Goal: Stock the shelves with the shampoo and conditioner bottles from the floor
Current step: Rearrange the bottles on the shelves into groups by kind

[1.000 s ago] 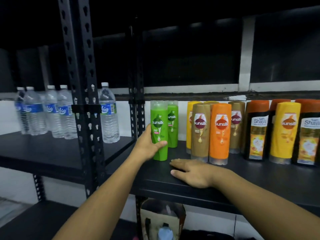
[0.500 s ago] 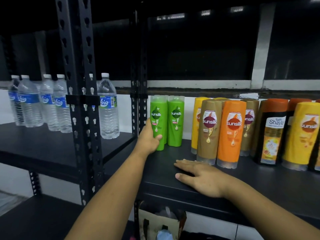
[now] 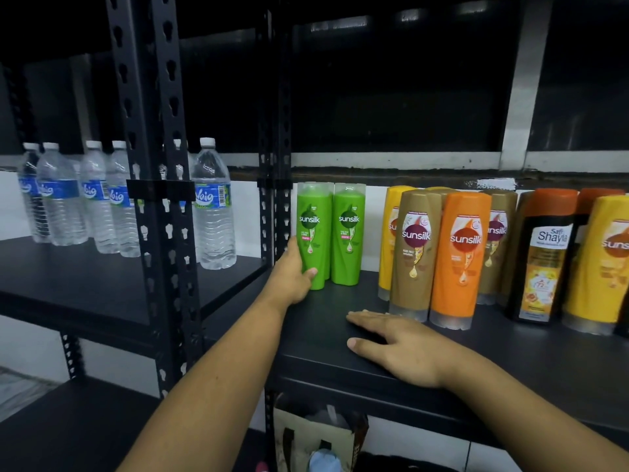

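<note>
1. Green shampoo bottle stands upright on the black shelf, far left of the row, just beside the rack post.
2. My left hand grips its lower half, thumb across the front, fingers round the back and out of sight.
3. Second green bottle stands upright just beside it on the right, same label. I cannot tell if the two touch.
4. My right hand lies flat on the bare shelf near the front edge, palm down, fingers straight, holding nothing.
5. Past a gap to the right, brown bottle and orange bottle stand in front, side by side, caps down. Behind them is a yellow bottle.
6. Further right are a black bottle and, cut off by the frame edge, another yellow one.
7. Water bottles stand on the neighbouring shelf to the left.
8. Bag sits on the level below, partly hidden.
</note>
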`<state>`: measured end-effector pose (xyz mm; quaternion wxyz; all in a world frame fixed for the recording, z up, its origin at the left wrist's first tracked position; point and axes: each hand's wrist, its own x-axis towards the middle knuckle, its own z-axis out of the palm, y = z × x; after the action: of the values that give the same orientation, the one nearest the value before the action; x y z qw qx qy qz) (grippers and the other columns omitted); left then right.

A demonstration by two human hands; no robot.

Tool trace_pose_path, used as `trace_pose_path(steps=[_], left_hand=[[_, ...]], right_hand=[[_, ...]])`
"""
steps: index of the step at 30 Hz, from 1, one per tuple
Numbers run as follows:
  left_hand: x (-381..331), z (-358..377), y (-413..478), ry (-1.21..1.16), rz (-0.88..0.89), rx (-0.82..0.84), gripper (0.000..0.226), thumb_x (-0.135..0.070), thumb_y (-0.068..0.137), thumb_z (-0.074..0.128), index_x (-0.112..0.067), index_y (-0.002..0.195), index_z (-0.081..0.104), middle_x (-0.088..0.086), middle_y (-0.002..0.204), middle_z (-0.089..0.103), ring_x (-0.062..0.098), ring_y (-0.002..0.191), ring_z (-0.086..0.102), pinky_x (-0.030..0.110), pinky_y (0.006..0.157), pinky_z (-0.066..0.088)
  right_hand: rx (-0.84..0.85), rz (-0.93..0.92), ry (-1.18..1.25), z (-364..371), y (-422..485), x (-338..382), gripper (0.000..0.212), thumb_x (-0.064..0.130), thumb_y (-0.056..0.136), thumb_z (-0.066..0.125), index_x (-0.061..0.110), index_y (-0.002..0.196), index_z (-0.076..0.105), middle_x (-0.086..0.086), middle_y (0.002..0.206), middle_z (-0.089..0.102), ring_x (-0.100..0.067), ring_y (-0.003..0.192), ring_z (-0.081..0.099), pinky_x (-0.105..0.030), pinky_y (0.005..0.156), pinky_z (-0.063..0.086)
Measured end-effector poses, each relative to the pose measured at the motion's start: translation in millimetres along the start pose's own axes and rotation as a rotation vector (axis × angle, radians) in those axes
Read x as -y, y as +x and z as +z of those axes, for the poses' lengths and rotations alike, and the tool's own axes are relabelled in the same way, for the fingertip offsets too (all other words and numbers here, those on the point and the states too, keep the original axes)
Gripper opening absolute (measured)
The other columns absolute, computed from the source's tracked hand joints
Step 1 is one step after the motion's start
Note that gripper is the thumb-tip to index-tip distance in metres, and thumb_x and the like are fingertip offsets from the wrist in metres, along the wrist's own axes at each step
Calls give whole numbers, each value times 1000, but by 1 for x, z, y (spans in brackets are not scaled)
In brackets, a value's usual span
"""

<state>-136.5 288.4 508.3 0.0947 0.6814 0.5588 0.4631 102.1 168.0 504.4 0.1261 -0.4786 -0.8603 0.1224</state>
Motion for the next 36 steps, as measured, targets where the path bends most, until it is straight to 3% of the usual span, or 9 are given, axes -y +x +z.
trace_pose_path(steps=[7,10,15,18,20,22,25,29,36], left_hand=[[1,1,-1,34,-43,30,65,-17,98,66,-15,151,29,12,138,60,33,125,59,29,98,42],[3,2,-1,98,-100,40,56,-26,99,65,-11,145,37,17,129,65,37,119,61,34,96,48],[1,0,-10,435,-182,221,87,-46,98,61,2,159,21,23,140,58,37,132,54,39,104,47],[-6,-7,-27,510,-171,316,69,-61,94,56,-11,141,53,14,136,63,32,124,59,40,102,50],[-17,-15,-44,522,-152,391,61,-65,94,52,-16,129,62,10,131,65,29,119,61,40,100,51],[-34,-22,-66,508,-93,470,57,-62,97,50,-19,131,63,8,133,65,27,119,61,39,101,51],[-66,-27,-100,464,85,555,55,-54,103,49,-21,146,55,3,153,52,22,139,49,34,114,39],[-107,-18,-135,369,260,649,52,-48,106,46,-21,150,52,-5,159,44,14,146,40,25,118,29],[-180,62,-144,305,500,764,46,-48,106,44,-27,145,54,-10,147,56,12,132,52,37,113,41]], right_hand=[[-11,0,3,1,1,-1,61,60,99,45,39,155,34,21,162,26,1,150,19,-26,123,13],[-54,20,42,0,3,-2,57,55,99,50,37,152,41,20,160,34,-1,148,27,-25,122,20],[-142,65,27,2,4,-2,53,51,97,53,31,146,52,15,153,47,-7,141,41,-28,118,31],[-175,76,-21,1,1,2,51,50,97,52,28,143,55,12,150,52,-11,138,46,-29,115,36],[-200,82,-51,-1,-3,5,48,49,96,52,27,139,59,11,145,56,-11,134,50,-28,111,39],[-202,79,-74,-4,-7,9,46,50,96,52,27,134,63,11,139,61,-11,129,54,-29,108,43],[-162,57,-86,-10,-19,7,46,54,96,52,30,132,64,14,136,62,-10,126,55,-30,105,44],[-86,57,-82,-25,-53,-13,45,51,100,50,31,140,58,12,145,55,-9,133,49,-31,111,39],[-45,284,-117,-59,-146,-82,58,61,99,42,38,152,38,11,157,42,-12,141,41,-35,117,33]])
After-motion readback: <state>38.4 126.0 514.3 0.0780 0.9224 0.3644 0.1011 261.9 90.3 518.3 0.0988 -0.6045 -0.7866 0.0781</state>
